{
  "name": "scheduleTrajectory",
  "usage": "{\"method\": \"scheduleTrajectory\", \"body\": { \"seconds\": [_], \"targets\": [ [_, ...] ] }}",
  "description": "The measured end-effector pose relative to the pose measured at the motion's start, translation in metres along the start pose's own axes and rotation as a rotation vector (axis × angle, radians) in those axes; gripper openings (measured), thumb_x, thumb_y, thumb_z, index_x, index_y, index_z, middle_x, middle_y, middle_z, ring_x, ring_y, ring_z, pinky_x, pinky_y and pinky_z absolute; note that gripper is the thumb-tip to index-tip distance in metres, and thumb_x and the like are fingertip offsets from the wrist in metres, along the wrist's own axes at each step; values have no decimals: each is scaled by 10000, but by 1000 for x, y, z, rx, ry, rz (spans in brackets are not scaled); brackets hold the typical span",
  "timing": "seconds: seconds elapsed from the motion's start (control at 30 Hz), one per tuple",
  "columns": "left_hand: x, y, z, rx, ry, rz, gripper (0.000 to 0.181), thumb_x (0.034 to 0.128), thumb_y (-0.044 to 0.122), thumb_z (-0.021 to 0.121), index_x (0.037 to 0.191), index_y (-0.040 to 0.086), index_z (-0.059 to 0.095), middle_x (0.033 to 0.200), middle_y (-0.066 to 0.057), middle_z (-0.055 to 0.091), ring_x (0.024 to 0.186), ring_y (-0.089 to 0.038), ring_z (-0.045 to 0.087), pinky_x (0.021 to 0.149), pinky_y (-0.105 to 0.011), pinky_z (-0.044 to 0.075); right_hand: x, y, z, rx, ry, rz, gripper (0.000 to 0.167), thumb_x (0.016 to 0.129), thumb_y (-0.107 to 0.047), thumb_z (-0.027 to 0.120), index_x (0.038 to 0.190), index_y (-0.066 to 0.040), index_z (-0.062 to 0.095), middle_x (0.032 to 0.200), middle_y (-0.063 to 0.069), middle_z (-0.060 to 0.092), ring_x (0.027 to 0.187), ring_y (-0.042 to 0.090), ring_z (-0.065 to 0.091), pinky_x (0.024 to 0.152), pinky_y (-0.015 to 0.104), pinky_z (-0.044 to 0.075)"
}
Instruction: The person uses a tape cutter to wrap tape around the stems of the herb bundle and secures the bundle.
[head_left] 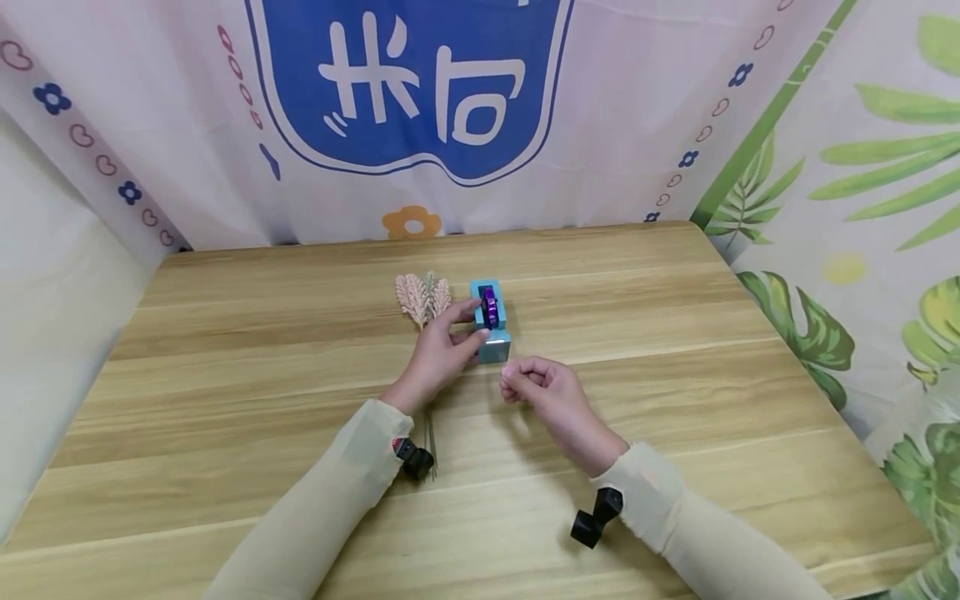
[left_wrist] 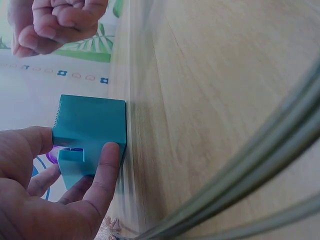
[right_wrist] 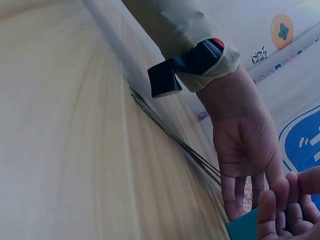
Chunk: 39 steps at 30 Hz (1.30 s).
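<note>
Left hand steadies a teal tape dispenser

The teal tape dispenser sits on the table inside the person's left grip, thumb and fingers wrapped about its sides. A purple tape roll shows in the slot on top, right by those fingertips. Just beside the dispenser's near end, to the right of the left grip, is the right grip, its fingers curled in; whether it pinches anything thin, I can't tell from here. To the left of the left grip, and a bit beyond it, lie pink flowers, their stems running back beneath the wrist. All of this rests on a wood-grain table. Well beyond both grips hangs a printed curtain.
</note>
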<state>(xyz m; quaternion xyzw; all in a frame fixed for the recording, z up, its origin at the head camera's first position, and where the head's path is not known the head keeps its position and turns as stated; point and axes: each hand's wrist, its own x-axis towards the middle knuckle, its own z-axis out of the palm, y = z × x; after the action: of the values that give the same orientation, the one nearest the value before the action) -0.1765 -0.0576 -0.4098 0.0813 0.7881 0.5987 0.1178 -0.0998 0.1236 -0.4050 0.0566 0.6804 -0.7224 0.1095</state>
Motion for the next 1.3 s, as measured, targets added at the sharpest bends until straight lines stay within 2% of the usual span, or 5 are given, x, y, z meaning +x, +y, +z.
{"method": "scheduleTrajectory", "body": {
  "seconds": [0.43, 0.63, 0.8, 0.93, 1.3],
  "targets": [
    [1, -2, 2, -5, 8, -7, 561, 1038, 163, 659, 1567, 180, 470, 1503, -180, 514, 1224, -380, 686, 873, -382, 642, -18, 5, 4, 60, -26, 1, 90, 1024, -49, 631, 1022, 25, 681, 854, -23, 740, 792, 72, 695, 834, 236, 600],
    [0, -2, 2, -3, 5, -4, 563, 1042, 165, 654, 1572, 187, 464, 1504, -168, 515, 1231, -373, 682, 880, -396, 640, -23, 9, 3, 76, -15, -1, 114, 1020, -48, 636, 1038, 62, 663, 853, -17, 736, 791, 76, 688, 820, 232, 598],
    [1, -1, 2, -7, 10, -12, 562, 1041, 171, 657, 1570, 197, 469, 1499, -160, 519, 1229, -362, 684, 891, -402, 638, -28, 10, 3, 94, -12, -5, 54, 1013, -34, 637, 975, -10, 668, 824, -46, 725, 781, 74, 685, 817, 232, 597],
    [2, -1, 2, -12, 12, -17, 566, 1039, 170, 661, 1571, 200, 470, 1507, -161, 515, 1212, -365, 686, 901, -398, 636, -32, 10, 5, 103, -15, -6, 69, 1009, -32, 640, 947, -41, 671, 815, -55, 725, 775, 70, 686, 815, 231, 595],
    [2, -2, 3, -11, 17, -26, 570, 1037, 175, 665, 1571, 211, 469, 1516, -163, 513, 1219, -361, 684, 892, -388, 638, -44, 8, 6, 111, -41, -19, 77, 1012, -27, 632, 942, -25, 663, 820, -48, 726, 773, 70, 684, 817, 232, 595]
  ]
}}
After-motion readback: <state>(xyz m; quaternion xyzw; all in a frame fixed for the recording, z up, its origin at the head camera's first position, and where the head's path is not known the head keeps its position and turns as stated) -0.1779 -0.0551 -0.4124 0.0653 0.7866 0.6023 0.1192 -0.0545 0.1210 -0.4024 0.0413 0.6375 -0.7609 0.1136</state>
